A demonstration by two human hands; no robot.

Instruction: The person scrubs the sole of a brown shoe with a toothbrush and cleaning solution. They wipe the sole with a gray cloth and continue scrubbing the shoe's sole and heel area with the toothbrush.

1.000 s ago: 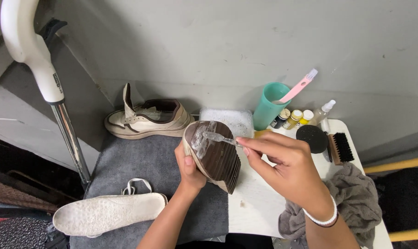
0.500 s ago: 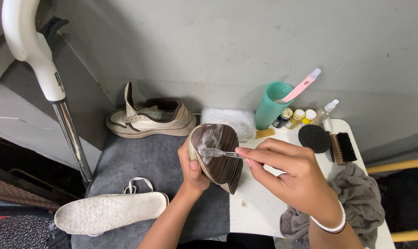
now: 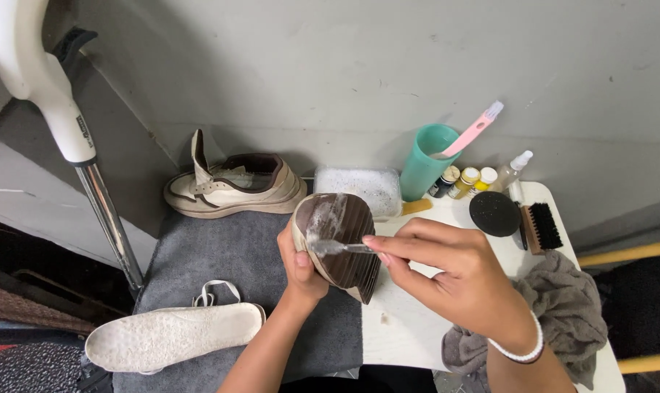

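Our right hand's fingers (image 3: 410, 251) pinch a slim brush (image 3: 337, 247), its wet bristles on the ribbed brown sole of a shoe (image 3: 337, 244) that our left hand (image 3: 301, 266) grips upturned above the grey mat (image 3: 235, 255). We judge scrubbing is underway; next calls for steady strokes along the grooves. Foam streaks the rubber; a teal cup (image 3: 428, 171) stands on the white surface (image 3: 410, 335).
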